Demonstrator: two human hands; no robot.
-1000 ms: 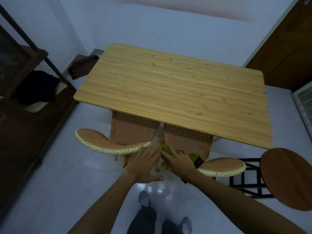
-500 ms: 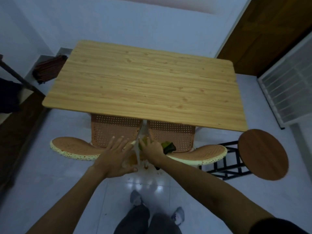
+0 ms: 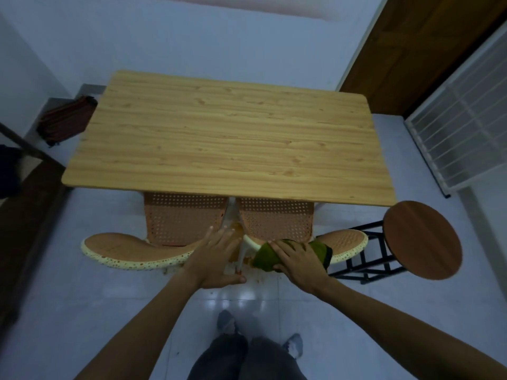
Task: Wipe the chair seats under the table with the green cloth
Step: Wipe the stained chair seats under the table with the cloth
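Two orange perforated chairs are pushed under the wooden table (image 3: 225, 138), a left chair (image 3: 183, 220) and a right chair (image 3: 277, 218). Their curved cream-edged backrests stick out toward me. My right hand (image 3: 297, 260) presses the green cloth (image 3: 267, 256) onto the top edge of the right chair's backrest (image 3: 348, 242). My left hand (image 3: 216, 256) lies flat, fingers spread, on the right end of the left chair's backrest (image 3: 131, 249). The seats are mostly hidden beneath the tabletop.
A round brown stool (image 3: 422, 239) on a black frame stands right of the chairs. A white grille (image 3: 466, 127) and a dark door are at the right. Dark furniture lines the left edge, a folded dark item (image 3: 65, 122) lies by the far wall. My feet are below.
My right hand has slid the green cloth rightward along the right chair's backrest edge. My left hand stays flat on the left backrest. The view has shifted slightly.
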